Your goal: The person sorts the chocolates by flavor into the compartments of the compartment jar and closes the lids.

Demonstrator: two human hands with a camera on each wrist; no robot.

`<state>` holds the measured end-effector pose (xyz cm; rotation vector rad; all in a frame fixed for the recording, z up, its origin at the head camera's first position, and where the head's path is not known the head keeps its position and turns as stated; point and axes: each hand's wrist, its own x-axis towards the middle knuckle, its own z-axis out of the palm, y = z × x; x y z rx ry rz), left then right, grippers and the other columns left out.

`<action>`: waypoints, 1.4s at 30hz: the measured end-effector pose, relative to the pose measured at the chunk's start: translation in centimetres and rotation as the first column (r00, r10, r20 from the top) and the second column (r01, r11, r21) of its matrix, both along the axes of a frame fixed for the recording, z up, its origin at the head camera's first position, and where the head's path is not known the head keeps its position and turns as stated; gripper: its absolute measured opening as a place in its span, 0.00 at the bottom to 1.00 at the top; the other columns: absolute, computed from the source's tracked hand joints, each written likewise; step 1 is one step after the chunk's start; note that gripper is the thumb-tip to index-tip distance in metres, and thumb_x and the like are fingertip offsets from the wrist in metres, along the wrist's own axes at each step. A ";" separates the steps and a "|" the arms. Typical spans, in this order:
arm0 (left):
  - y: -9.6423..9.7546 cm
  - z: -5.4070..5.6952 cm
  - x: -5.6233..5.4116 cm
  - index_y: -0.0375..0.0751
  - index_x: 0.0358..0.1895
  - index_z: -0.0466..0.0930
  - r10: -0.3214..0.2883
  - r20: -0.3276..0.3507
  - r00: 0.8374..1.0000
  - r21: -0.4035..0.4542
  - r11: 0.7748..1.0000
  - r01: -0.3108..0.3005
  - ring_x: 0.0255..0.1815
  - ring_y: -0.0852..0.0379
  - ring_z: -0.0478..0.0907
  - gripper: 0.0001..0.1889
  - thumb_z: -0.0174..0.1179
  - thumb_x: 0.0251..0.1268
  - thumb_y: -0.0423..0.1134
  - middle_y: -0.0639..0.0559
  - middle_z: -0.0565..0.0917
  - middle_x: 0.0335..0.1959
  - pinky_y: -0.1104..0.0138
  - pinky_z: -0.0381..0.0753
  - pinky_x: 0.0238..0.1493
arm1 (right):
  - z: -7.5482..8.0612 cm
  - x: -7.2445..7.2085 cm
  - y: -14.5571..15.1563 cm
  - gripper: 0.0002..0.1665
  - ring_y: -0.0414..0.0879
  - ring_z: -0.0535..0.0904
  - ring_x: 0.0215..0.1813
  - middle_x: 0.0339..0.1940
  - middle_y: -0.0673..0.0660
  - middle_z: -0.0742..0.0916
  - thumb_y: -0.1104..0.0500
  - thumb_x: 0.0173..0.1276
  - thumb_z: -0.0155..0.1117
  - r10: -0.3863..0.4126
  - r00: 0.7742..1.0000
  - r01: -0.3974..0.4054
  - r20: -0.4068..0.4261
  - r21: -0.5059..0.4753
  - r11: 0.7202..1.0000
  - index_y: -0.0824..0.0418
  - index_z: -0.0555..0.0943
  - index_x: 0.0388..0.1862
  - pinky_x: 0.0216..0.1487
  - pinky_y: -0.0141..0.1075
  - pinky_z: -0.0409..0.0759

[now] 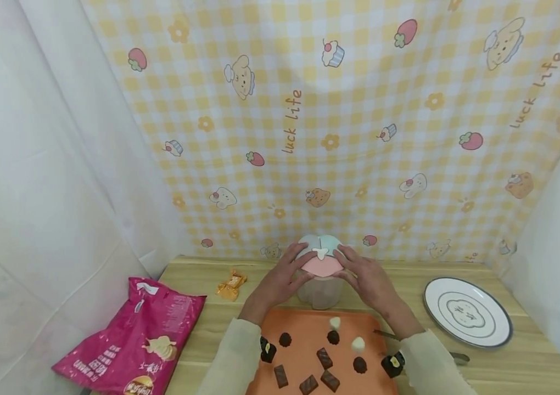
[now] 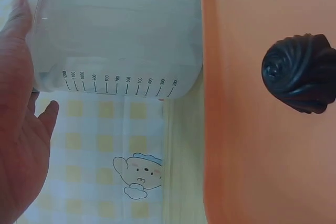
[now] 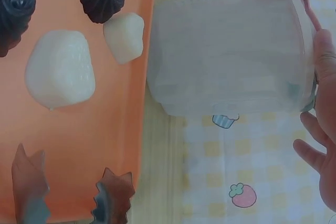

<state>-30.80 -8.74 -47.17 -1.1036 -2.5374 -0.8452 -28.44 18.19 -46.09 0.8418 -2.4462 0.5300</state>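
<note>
Lid (image 1: 323,267) Held from Two Sides

The left hand (image 1: 282,277) and the right hand (image 1: 368,277) are clamped on its edges, thumbs at the near side. It sits on a translucent container (image 1: 320,294), which stands upright just behind the orange tray (image 1: 304,321). Chocolates (image 1: 325,358) (some dark, some white) lie on this tray; a plate (image 1: 492,328) is farther right.

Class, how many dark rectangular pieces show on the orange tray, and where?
4, in the head view: leftmost piece, lowest piece, piece just right of that, uppermost piece. The orange tray leaves the frame, so more may be hidden.
</note>
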 end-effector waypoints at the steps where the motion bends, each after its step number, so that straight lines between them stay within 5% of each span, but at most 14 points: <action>1: 0.0 0.0 0.0 0.50 0.77 0.67 0.013 -0.004 1.000 -0.002 1.000 -0.013 0.81 0.46 0.52 0.26 0.54 0.81 0.48 0.46 0.60 0.80 0.48 0.73 0.66 | 0.0 0.0 0.0 0.34 0.64 0.85 0.52 0.70 0.62 0.79 0.53 0.69 0.70 -0.002 1.000 0.002 0.011 -0.005 1.000 0.62 0.77 0.72 0.56 0.61 0.77; 6: 0.2 0.5 0.2 0.50 0.75 0.71 0.073 -0.040 0.997 -0.038 0.996 -0.075 0.80 0.42 0.55 0.25 0.48 0.83 0.53 0.48 0.65 0.78 0.48 0.73 0.66 | 0.4 0.0 0.0 0.30 0.64 0.84 0.56 0.70 0.62 0.79 0.54 0.73 0.66 0.004 0.998 -0.002 0.067 -0.042 0.999 0.63 0.77 0.72 0.57 0.59 0.78; 15: 0.3 0.9 0.3 0.51 0.74 0.72 0.089 -0.018 0.996 -0.042 0.995 -0.090 0.81 0.45 0.54 0.23 0.48 0.84 0.52 0.49 0.65 0.78 0.49 0.70 0.69 | 0.8 0.0 -0.1 0.28 0.62 0.84 0.56 0.70 0.64 0.79 0.55 0.76 0.64 0.014 0.993 -0.004 0.121 -0.082 0.997 0.63 0.77 0.71 0.57 0.58 0.78; 22: 0.6 1.2 -0.4 0.43 0.65 0.80 0.060 -0.163 0.985 0.068 0.996 -0.050 0.72 0.44 0.68 0.18 0.49 0.84 0.45 0.42 0.74 0.69 0.49 0.69 0.69 | 0.8 -0.4 -0.3 0.23 0.56 0.88 0.46 0.68 0.62 0.81 0.57 0.78 0.62 0.007 0.991 0.012 0.133 -0.140 0.990 0.62 0.80 0.68 0.51 0.55 0.82; 24: 0.7 1.1 -0.7 0.41 0.62 0.81 0.054 -0.178 0.983 0.093 0.995 -0.037 0.72 0.44 0.68 0.17 0.47 0.85 0.44 0.41 0.75 0.69 0.49 0.66 0.71 | 0.8 -0.5 -0.3 0.22 0.50 0.87 0.36 0.65 0.60 0.83 0.56 0.79 0.61 -0.006 0.990 0.029 0.142 -0.166 0.986 0.61 0.81 0.67 0.46 0.52 0.84; 28: 1.0 1.1 -0.9 0.40 0.67 0.79 0.011 0.013 1.000 0.194 0.981 -0.014 0.78 0.45 0.60 0.22 0.40 0.87 0.47 0.44 0.69 0.76 0.45 0.56 0.75 | 0.8 -0.6 -0.4 0.19 0.38 0.73 0.17 0.49 0.60 0.90 0.55 0.80 0.60 -0.036 0.987 0.076 0.159 -0.251 0.965 0.61 0.84 0.63 0.32 0.43 0.81; 31: 1.2 1.1 -1.0 0.43 0.73 0.73 -0.019 0.200 0.980 0.289 0.957 -0.040 0.81 0.45 0.54 0.27 0.35 0.88 0.52 0.44 0.64 0.79 0.43 0.52 0.76 | 0.8 -0.7 -0.5 0.18 0.34 0.67 0.14 0.44 0.61 0.91 0.55 0.80 0.61 -0.060 0.988 0.101 0.145 -0.299 0.949 0.62 0.86 0.60 0.28 0.39 0.77; 33: 1.2 1.0 -1.0 0.44 0.76 0.70 -0.029 0.266 0.963 0.333 0.941 -0.064 0.81 0.45 0.54 0.28 0.33 0.88 0.53 0.42 0.64 0.79 0.44 0.53 0.76 | 0.7 -0.8 -0.7 0.17 0.34 0.67 0.15 0.47 0.61 0.90 0.55 0.79 0.62 -0.076 0.988 0.115 0.134 -0.311 0.944 0.62 0.86 0.59 0.28 0.39 0.77; 36: 1.4 0.7 -1.3 0.45 0.74 0.73 -0.034 0.278 0.960 0.372 0.925 -0.075 0.80 0.44 0.56 0.27 0.35 0.88 0.53 0.40 0.66 0.77 0.45 0.56 0.75 | 0.6 -0.8 -0.8 0.17 0.35 0.65 0.14 0.53 0.59 0.88 0.55 0.79 0.63 -0.096 0.988 0.130 0.122 -0.319 0.939 0.61 0.87 0.58 0.27 0.39 0.77; 42: 1.9 -0.2 -2.0 0.42 0.69 0.78 0.006 0.213 0.977 0.446 0.889 -0.103 0.77 0.45 0.64 0.23 0.41 0.87 0.48 0.43 0.75 0.71 0.50 0.60 0.74 | 0.8 -0.7 -1.1 0.16 0.36 0.61 0.14 0.45 0.60 0.90 0.55 0.78 0.64 -0.139 0.983 0.171 0.119 -0.328 0.929 0.60 0.87 0.58 0.21 0.37 0.67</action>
